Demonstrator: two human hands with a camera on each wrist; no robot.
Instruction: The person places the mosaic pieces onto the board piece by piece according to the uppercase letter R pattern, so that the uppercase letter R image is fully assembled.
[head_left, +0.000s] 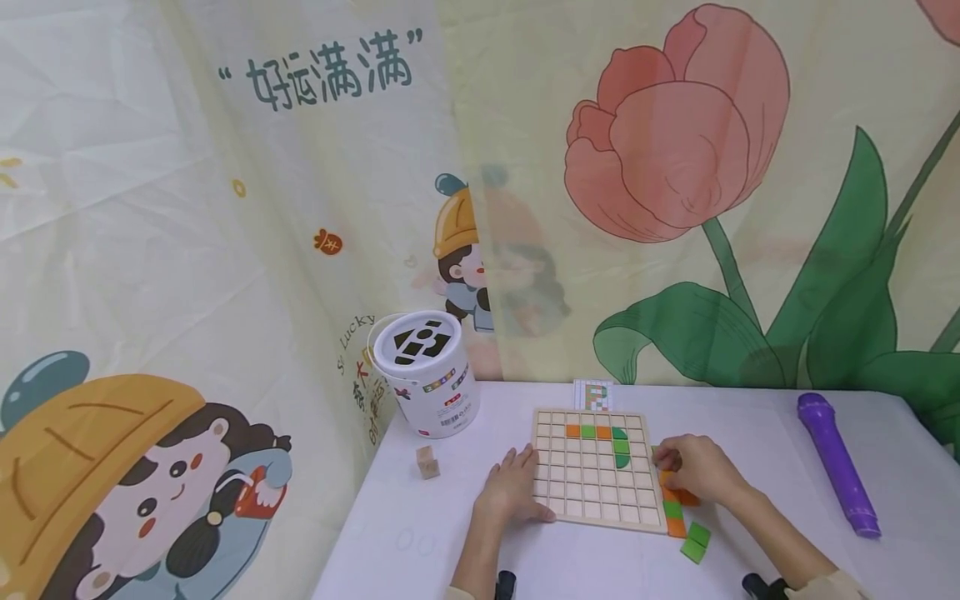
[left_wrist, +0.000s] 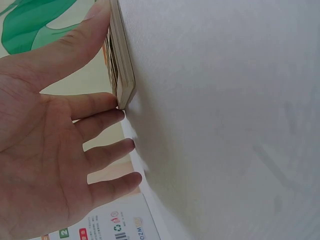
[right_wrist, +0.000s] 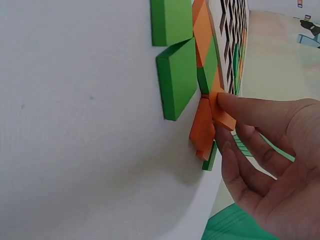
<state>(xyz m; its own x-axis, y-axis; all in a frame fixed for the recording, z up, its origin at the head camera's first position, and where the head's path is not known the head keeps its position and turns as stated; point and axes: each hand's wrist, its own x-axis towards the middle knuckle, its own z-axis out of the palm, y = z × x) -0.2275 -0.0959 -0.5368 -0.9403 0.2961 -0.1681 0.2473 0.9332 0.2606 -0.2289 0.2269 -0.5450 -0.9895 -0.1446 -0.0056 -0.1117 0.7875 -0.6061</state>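
A square wooden grid board (head_left: 581, 487) lies on the white table. Orange and green tiles and rounded green pieces fill some cells in its upper part. My left hand (head_left: 510, 487) spreads along the board's left side, fingers straight; in the left wrist view its fingertips meet the board's corner (left_wrist: 127, 92). At the right edge, my right hand (head_left: 703, 471) pinches an orange tile (right_wrist: 224, 114) between thumb and fingers, close over other loose tiles. Below that hand, two green tiles (head_left: 697, 543) lie beside a row of orange and green ones along the board.
Behind the board is a small pattern card (head_left: 597, 396) with a coloured figure. A white lidded bucket (head_left: 438, 396) stands at the back left, two small wooden cubes (head_left: 427, 462) in front of it. To the right lies a purple microphone-shaped stick (head_left: 838, 467). Printed curtains (head_left: 525, 108) hang behind.
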